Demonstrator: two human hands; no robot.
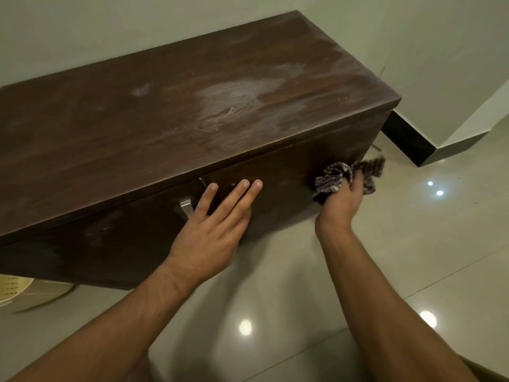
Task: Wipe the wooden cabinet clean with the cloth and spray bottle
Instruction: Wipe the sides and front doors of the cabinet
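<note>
The wooden cabinet (176, 111), dark and low, filled the frame from nine o'clock to two o'clock, its back against a pale wall (82, 31). Whitish smears (234, 92) lay across its top, thickest near the centre. The left hand (212, 230) lay flat against the cabinet's front face, fingers spread apart and gripping nothing. Just at ten o'clock of that hand a metal handle (185, 205) stood out from the front, partly hidden by the index finger. The right hand (341, 199), at three o'clock of the left, was clenched around a bunched striped cloth (334, 176), which touched the front face near the cabinet's right corner. Glossy floor tiles (413, 244) with bright light spots spread below both arms. A dark skirting board (407, 142) ran along the wall at three o'clock. A yellowish plastic item (16, 288) showed under the cabinet at eight o'clock. No spray bottle was seen.
</note>
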